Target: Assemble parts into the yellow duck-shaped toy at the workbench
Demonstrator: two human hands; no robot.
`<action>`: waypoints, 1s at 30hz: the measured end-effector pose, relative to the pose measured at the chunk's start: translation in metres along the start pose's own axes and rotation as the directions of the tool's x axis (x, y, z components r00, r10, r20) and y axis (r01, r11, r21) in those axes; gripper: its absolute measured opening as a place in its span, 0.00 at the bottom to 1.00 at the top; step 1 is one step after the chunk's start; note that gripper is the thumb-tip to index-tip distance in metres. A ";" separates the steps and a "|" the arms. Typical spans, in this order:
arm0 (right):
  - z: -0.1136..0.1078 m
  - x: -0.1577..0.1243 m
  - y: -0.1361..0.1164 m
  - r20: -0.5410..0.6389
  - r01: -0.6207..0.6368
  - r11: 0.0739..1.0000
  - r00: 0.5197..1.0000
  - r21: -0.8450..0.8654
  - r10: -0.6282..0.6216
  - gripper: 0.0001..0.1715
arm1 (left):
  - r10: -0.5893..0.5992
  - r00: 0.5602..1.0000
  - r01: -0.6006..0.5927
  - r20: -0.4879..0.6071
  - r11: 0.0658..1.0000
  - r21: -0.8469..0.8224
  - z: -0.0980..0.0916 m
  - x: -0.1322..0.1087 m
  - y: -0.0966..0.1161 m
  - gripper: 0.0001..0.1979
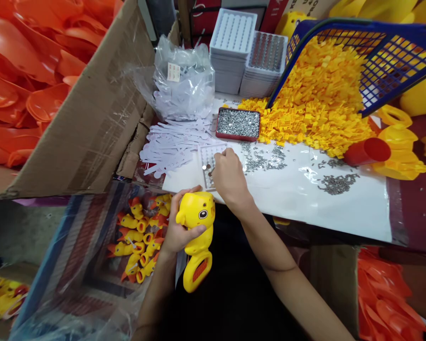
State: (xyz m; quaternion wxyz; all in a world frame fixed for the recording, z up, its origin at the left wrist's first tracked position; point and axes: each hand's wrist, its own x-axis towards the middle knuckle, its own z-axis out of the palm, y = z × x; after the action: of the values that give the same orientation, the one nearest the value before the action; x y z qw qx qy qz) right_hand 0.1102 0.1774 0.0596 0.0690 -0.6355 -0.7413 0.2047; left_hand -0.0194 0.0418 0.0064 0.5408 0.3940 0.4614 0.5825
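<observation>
Head view: left hand [179, 232] wrapped around a yellow duck-shaped toy [198, 237], held upright just off the near edge of the desk [305, 189]; right hand [229, 177] reaches over a small grey tray [208, 158] on the white sheet, fingertips drawn together as if pinching a tiny part, though the part itself is too small to tell. Loose screws [262, 161] and a red tin of screws [238, 124] lie just beyond. Judgement: picking goes best with the toy kept steady and close, taking one piece at a time
</observation>
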 end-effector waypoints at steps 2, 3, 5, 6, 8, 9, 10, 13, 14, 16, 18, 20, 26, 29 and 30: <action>-0.002 0.001 -0.001 -0.002 -0.009 1.000 1.000 0.006 0.009 0.22 | -0.001 1.000 0.002 0.008 1.000 -0.017 0.000 0.000 0.000 0.38; -0.003 0.001 -0.001 -0.001 -0.018 1.000 1.000 0.007 0.018 0.22 | 0.000 1.000 0.000 0.011 1.000 -0.023 0.000 0.000 0.000 0.38; -0.005 0.003 -0.002 0.005 -0.040 0.999 0.999 0.010 0.040 0.22 | 0.004 1.000 -0.004 0.016 1.000 -0.021 -0.001 0.000 0.000 0.37; -0.005 0.003 -0.002 0.011 -0.049 0.999 0.999 0.011 0.049 0.22 | 0.004 1.000 -0.004 0.018 1.000 -0.019 -0.001 0.000 0.000 0.37; -0.007 0.004 -0.003 0.021 -0.059 0.998 0.998 0.010 0.059 0.23 | 0.004 1.000 -0.004 0.019 1.000 -0.018 0.000 0.000 0.001 0.37; -0.007 0.004 -0.003 0.026 -0.059 0.998 0.998 0.008 0.059 0.23 | 0.004 1.000 -0.003 0.020 1.000 -0.018 0.000 0.000 0.001 0.38; -0.007 0.004 -0.003 0.031 -0.059 0.998 0.998 0.007 0.059 0.23 | 0.004 1.000 -0.004 0.019 1.000 -0.017 0.000 0.000 0.001 0.38; -0.005 0.002 -0.003 0.042 -0.058 0.998 0.997 0.010 0.057 0.24 | 0.009 1.000 -0.009 0.017 1.000 -0.005 0.000 0.000 0.002 0.38; -0.005 0.001 -0.004 0.043 -0.055 0.998 0.998 0.016 0.054 0.24 | 0.009 1.000 -0.009 0.018 1.000 0.000 0.000 0.000 0.002 0.38; -0.002 -0.002 -0.004 0.029 -0.038 0.999 0.999 0.031 0.037 0.24 | 0.011 1.000 -0.011 0.013 1.000 0.017 0.000 0.000 0.001 0.38; 0.002 -0.003 -0.003 -0.003 -0.016 0.999 1.000 0.046 0.016 0.23 | 0.008 1.000 -0.009 0.005 0.999 0.043 -0.001 0.000 0.001 0.39; 0.006 -0.005 -0.001 -0.035 -0.003 0.998 0.999 0.061 0.005 0.22 | -0.001 1.000 0.001 -0.002 0.998 0.063 -0.001 -0.001 0.000 0.39; 0.016 -0.008 0.006 -0.109 0.019 0.993 0.994 0.119 -0.006 0.22 | 0.013 1.000 -0.013 0.002 0.998 0.062 -0.001 -0.001 -0.002 0.39; 0.016 -0.011 0.007 -0.101 0.014 0.992 0.995 0.123 -0.002 0.22 | 0.004 1.000 -0.004 -0.004 0.997 0.074 -0.001 -0.001 -0.003 0.39; 0.015 -0.012 0.007 -0.097 0.017 0.993 0.995 0.118 -0.005 0.22 | 0.002 1.000 -0.001 -0.007 0.997 0.079 -0.001 -0.002 -0.003 0.40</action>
State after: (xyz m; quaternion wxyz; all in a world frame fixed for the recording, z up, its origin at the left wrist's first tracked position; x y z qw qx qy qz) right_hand 0.1133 0.1638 0.0453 0.1433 -0.6352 -0.7272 0.2171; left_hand -0.0196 0.0400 0.0031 0.5227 0.4134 0.4859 0.5655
